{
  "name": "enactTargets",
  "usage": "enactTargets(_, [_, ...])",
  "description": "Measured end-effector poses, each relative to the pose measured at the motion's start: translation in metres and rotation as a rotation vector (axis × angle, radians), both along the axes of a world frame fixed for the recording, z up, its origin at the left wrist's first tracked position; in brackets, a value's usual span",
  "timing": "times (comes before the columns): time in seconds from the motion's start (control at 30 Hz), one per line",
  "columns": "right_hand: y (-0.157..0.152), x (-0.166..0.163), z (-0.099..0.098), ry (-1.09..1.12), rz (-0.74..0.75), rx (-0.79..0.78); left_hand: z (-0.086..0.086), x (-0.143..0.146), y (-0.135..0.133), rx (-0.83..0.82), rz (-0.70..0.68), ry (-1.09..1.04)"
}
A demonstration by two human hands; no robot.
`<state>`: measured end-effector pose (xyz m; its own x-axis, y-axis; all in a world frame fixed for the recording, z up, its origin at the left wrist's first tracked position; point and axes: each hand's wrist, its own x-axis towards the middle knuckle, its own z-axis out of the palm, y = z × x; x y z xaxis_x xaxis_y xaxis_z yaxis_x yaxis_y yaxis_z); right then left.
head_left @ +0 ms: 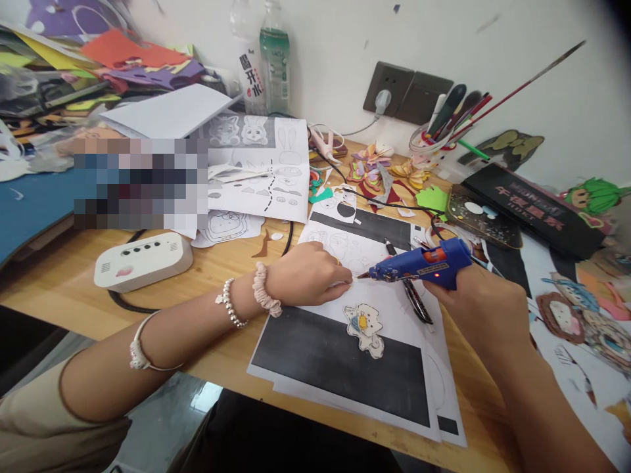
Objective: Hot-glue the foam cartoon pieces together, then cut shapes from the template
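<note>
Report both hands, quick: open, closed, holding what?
Left hand: fingers closed near the nozzle; whether they pinch anything cannot be told.
Right hand: closed, holding the blue glue gun.

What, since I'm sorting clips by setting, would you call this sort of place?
Probably a craft desk, perhaps in a home or small workshop; I can't tell which. The right hand holds a glue gun, a cartoon cutout lies on printed paper, and coloured scraps are heaped at back left.

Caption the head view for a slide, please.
Right grip holding a blue glue gun, nozzle near the left grip, over printed sheets.
</note>
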<state>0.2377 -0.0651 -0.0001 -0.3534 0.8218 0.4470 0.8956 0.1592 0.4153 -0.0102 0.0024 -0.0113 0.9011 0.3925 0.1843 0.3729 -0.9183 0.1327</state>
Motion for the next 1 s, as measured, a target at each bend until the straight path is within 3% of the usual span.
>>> enactTargets(0.5, [0.001, -0.004, 0.005, 0.200, -0.256, -0.010, 0.002, 0.001, 0.000, -0.006, 0.001, 0.038])
enactTargets(0.67, [0.001, -0.004, 0.010, 0.215, -0.301, -0.104, 0.001, 0.000, 0.000, 0.003, -0.012, 0.016])
enactTargets(1.0, [0.004, 0.001, 0.024, 0.613, -0.445, -0.140, 0.001, -0.001, 0.000, 0.005, -0.024, -0.039])
